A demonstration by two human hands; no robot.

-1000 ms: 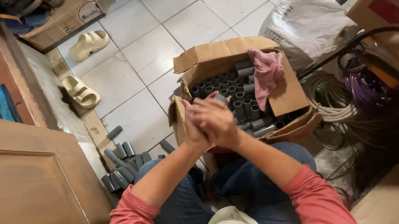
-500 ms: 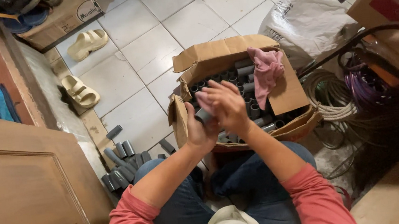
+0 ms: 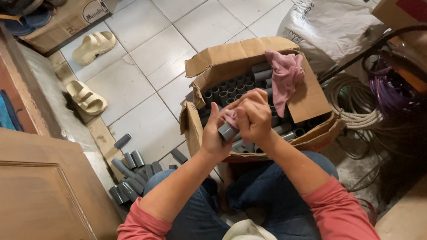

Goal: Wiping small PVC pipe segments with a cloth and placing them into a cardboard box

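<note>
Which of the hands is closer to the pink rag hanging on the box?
The right hand. It is just beside the pink rag, lower and to its left in view. The left hand is farther off, on the far side of the right one.

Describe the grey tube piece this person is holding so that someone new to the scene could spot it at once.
Start at the open cardboard box on the tiled floor, in front of the person's knees. Just above its near edge, the left hand holds a short grey tube piece. It alone is lifted clear; the others sit in the box or on the floor.
</note>
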